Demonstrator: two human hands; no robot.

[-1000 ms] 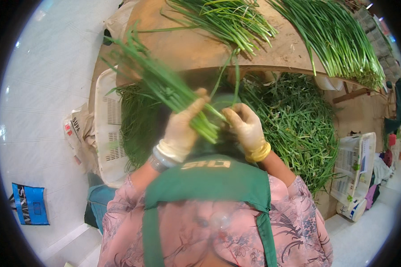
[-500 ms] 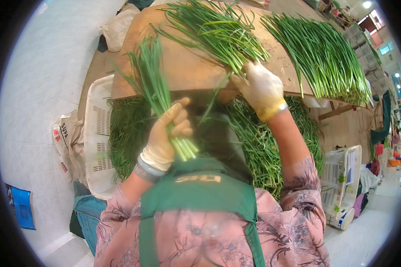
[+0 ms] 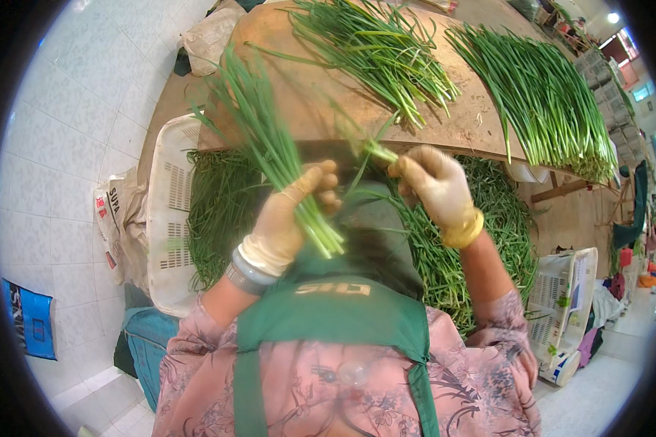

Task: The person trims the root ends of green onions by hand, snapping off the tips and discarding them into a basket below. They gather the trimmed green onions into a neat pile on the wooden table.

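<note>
- Left hand (image 3: pixel 284 218), gloved, fingers clamped round a bunch (image 3: pixel 270 156) of green chives; cut ends jutting out near the apron, leaf tips fanned up and left over the tabletop edge.
- Right hand (image 3: pixel 434 186), gloved, with a yellow band at the wrist, fingers pinched together on a few loose stalks (image 3: pixel 368 149), just right of the bunch and close to the left hand.
- Both hands held above the near edge of the tabletop (image 3: pixel 321 109), a brown curved board.
- On the tabletop: one pile (image 3: pixel 379 51) of chives at the far centre, a longer row (image 3: pixel 547 95) laid out to the right.
- Below the tabletop, a deep heap (image 3: pixel 481 240) of chives spread left and right behind the hands.
- White slotted crate (image 3: pixel 171 218) at the left, touching the heap.
- Second white crate (image 3: pixel 561 306) on the floor at the right.
- Green apron (image 3: pixel 328 320) over a pink patterned sleeve, nearest of all.
</note>
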